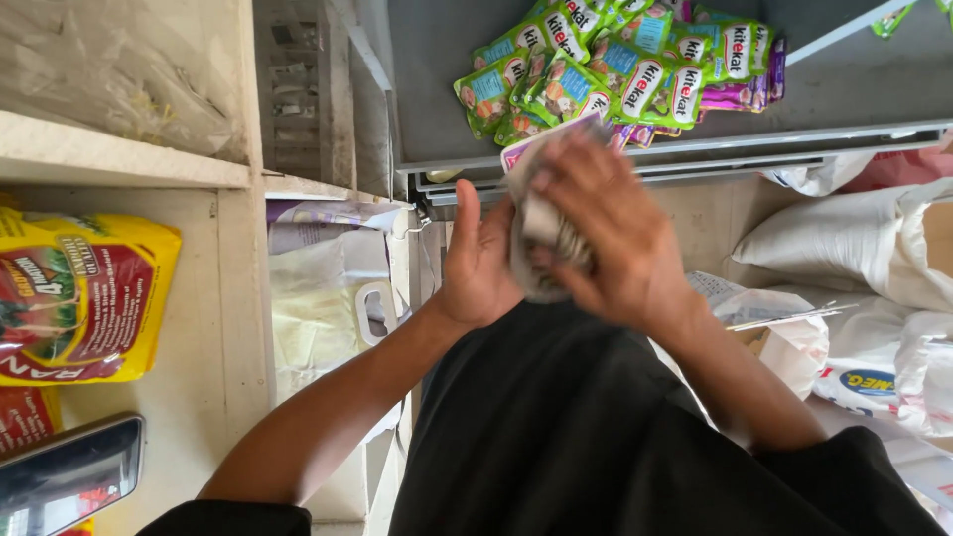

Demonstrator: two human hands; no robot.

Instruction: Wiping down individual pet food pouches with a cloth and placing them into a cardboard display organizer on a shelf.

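Hands meet at centre frame over a small stack of pouches (544, 223), grey and blurred in the head view. The left hand (478, 260) cups the stack from the side, palm turned inward, thumb raised; its grip is closed against the near edge. The right hand (606, 233) lies over the top and far side, fingers (561, 179) spread and curled down, grip clamped on the same stack. Motion blur hides the pouches' print and exact count. One pink and white pouch edge shows above the right fingers.

Just beyond the hands runs the front lip of a grey metal shelf (695, 144). On it, well back from the lip, lies a loose heap of green pouches (615, 69) with a few purple ones at the right side.

To the right, white sacks (844, 243) are piled beside the person's forearm. To the left, a pale wooden shelf (119, 164) stands above a yellow and red bag (84, 298), and a dark phone (69, 471) lies at the lower left corner.
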